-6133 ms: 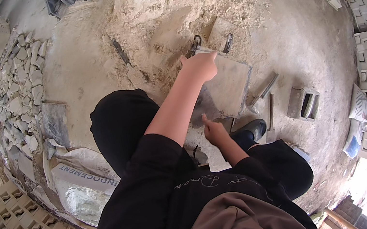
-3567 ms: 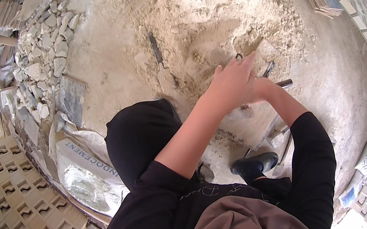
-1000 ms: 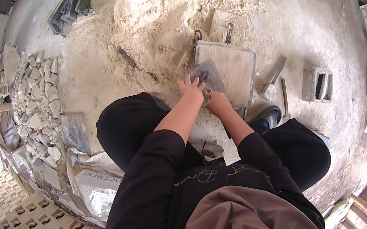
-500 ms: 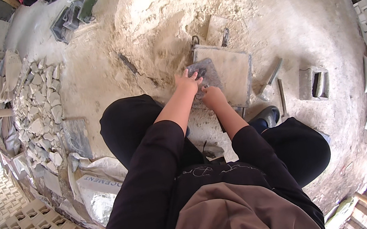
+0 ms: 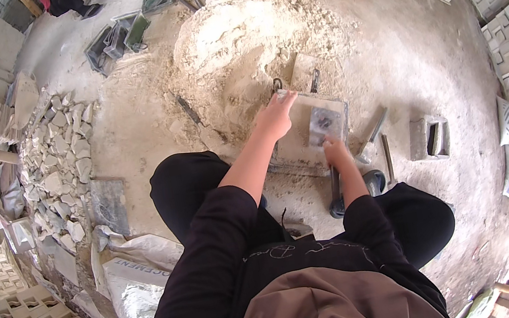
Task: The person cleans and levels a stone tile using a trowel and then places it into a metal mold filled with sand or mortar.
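Note:
In front of me lies a square mould (image 5: 298,146), filled level with pale sandy mix. My right hand (image 5: 337,152) grips the near end of a flat grey rectangular trowel plate (image 5: 324,123), which lies over the right part of the mix. A dark patch marks the middle of that plate. At the mould's far left edge is my left hand (image 5: 274,117), closed over the rim with its fingers together, near a dark metal handle (image 5: 277,85). A second handle (image 5: 314,81) sticks out beyond the far side.
A heap of pale sand (image 5: 231,23) rises beyond the mould. Broken rubble (image 5: 58,166) is piled at left. On the right are a hammer-like tool (image 5: 372,131), a rod (image 5: 388,158) and a hollow block (image 5: 429,137). A dark bar (image 5: 189,110) lies left of the mould.
My left hand has come off the trowel plate and moved to the mould's far left edge. The plate, in my right hand, has shifted right across the mix. The view has tilted up slightly.

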The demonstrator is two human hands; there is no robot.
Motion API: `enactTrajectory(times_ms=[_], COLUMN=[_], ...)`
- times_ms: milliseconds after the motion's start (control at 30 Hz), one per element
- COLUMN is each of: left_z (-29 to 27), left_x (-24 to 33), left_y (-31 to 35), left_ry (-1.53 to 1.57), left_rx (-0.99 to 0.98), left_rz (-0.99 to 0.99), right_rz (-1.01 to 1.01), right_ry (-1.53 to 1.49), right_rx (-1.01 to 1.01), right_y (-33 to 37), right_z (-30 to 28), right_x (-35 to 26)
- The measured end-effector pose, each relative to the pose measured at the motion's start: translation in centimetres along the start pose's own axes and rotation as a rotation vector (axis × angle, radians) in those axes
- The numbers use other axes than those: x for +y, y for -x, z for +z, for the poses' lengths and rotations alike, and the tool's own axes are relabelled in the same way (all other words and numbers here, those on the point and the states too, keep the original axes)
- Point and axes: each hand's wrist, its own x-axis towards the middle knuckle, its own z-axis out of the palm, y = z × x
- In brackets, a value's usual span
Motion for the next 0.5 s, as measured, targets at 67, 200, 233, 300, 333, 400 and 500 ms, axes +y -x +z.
enactTrajectory(times_ms=[67,200,233,300,333,400,500], left_z=[0.0,0.2,-0.1,1.5,2.6,4.7,6.9], left_x=[0.2,-1.0,-0.5,-0.5,-0.6,0.9,-1.4], left_y=[0.1,0.5,0.2,0.7,1.2,1.6,3.0], left_ry=[-0.079,-0.106,-0.106,-0.263,-0.342,-0.418,-0.497], left_rx=[-0.026,-0.458,-0.639,-0.86,-0.971,-0.838,-0.654], left_rz=[0.015,-0.18,-0.259,-0.318,-0.346,-0.268,-0.246], right_rz=[-0.165,-0.11,-0.147,-0.093,-0.065,-0.238,-0.147], right_ry=[0.196,0.117,0.126,0.104,0.094,0.247,0.169], right_rx=[0.017,-0.195,-0.178,-0.225,-0.249,-0.178,-0.149], right_y=[1.4,7.3,7.7,7.6,7.3,4.3,2.9], right_z=[2.6,4.9,5.2,5.7,5.7,6.0,6.8], right_x=[0.6,-7.0,-7.3,-8.1,-8.4,-6.2,-8.6])
